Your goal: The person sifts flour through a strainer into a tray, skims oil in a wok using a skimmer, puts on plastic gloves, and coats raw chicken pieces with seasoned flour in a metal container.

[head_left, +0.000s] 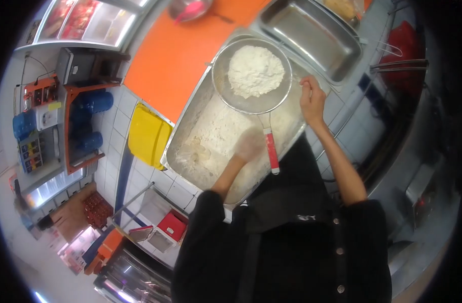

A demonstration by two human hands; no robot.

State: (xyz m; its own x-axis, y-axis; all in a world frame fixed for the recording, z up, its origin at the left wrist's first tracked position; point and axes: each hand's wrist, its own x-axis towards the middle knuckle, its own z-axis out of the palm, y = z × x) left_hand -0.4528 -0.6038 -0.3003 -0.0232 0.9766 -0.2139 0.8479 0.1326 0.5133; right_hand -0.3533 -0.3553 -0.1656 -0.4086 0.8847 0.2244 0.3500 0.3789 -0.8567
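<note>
A round mesh sieve [221,81] with a mound of white flour [255,71] lies across the far part of a long metal tray [178,144]. Its red handle [271,146] points back toward my body. Loose flour [216,126] covers the inside of the tray. My left hand [250,145] is low over that flour, left of the red handle, blurred and floury, so its fingers cannot be made out. Beside the tray's right edge, my right hand [312,100] has its fingers curled together; anything between them is too small to tell.
An orange board [163,65] lies left of the tray, with a metal bowl [190,7] holding something pink at its far end. An empty steel pan [312,35] stands at the far right. A yellow bin [149,135] is beside the tray's left edge.
</note>
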